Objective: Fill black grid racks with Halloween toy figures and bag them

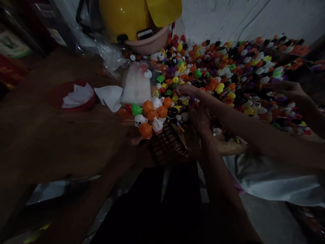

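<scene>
My left hand (133, 140) is in deep shadow at the left end of a black slotted tray (175, 140), close to an orange pumpkin figure (145, 130). Its thumb shows faintly; the other fingers are hidden. Small plastic figures cluster at the tray's far left: several orange pumpkins, white ghost-like ones (157, 124) and a green one (136, 108). Right of the tray, my right hand (200, 118) reaches down to the near edge of the figure pile (218, 74), fingers curled. What they hold, if anything, is hidden.
Another person's hand (189, 89) reaches across the pile just beyond my right hand; a second hand (286, 88) is further right. A red bowl (54, 98) of white paper, a stack of clear bags (137, 84) and a pink basin (147, 45) with a yellow helmet (122, 17) stand left and behind.
</scene>
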{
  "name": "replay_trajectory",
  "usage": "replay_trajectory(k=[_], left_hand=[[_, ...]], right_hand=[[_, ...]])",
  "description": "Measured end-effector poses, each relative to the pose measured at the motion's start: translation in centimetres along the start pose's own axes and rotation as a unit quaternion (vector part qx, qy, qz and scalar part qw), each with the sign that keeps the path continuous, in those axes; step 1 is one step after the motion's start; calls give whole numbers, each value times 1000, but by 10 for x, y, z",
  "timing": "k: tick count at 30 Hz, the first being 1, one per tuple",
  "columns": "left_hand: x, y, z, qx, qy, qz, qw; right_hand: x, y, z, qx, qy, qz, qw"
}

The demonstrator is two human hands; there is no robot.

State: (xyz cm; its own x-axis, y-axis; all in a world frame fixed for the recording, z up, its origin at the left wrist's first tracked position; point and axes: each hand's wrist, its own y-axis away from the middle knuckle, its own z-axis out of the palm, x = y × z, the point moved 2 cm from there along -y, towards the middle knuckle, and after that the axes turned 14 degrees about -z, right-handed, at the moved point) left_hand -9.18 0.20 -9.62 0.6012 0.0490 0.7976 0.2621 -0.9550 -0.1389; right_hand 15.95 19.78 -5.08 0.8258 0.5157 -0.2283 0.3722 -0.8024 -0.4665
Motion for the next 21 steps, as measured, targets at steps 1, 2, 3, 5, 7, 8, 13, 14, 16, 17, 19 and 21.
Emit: replay_trajectory(k=[1, 2, 3, 5, 7, 8, 13, 14, 16, 17, 19, 21], left_hand=[[-1, -1, 0, 1, -3, -8, 1000], [-2, -2, 1, 1, -6, -15, 1000], [-3, -4, 1, -1, -10, -19, 1000], [-6, -8, 3, -3, -20, -27, 999], [-8, -7, 3, 10, -32, -36, 999], [-8, -4, 2, 26, -36, -42, 998], [20, 49, -20, 155, -71, 17, 985], [33, 62, -24, 174, -85, 51, 980], [62, 79, -26, 171, -93, 125, 973], [75, 82, -23, 141, -88, 138, 976], [94, 78, -12, 46, -87, 127, 987], [102, 68, 2, -41, -83, 101, 991]], right_hand=[[-1, 2, -2, 16, -7, 24, 1000], [-5, 6, -6, 32, -18, 37, 999], [-10, 14, -11, 50, -32, 37, 998], [-26, 37, -30, 101, -59, 10, 993], [-42, 65, -56, 156, -69, -8, 985], [-48, 79, -70, 177, -73, -13, 981], [-55, 121, -132, 93, -201, -33, 975], [-54, 124, -139, 47, -244, -24, 968], [-56, 125, -146, -36, -314, -5, 949], [-58, 124, -146, -64, -339, -1, 939], [-66, 120, -145, -102, -377, -4, 921], [-73, 116, -140, -129, -407, -2, 904]])
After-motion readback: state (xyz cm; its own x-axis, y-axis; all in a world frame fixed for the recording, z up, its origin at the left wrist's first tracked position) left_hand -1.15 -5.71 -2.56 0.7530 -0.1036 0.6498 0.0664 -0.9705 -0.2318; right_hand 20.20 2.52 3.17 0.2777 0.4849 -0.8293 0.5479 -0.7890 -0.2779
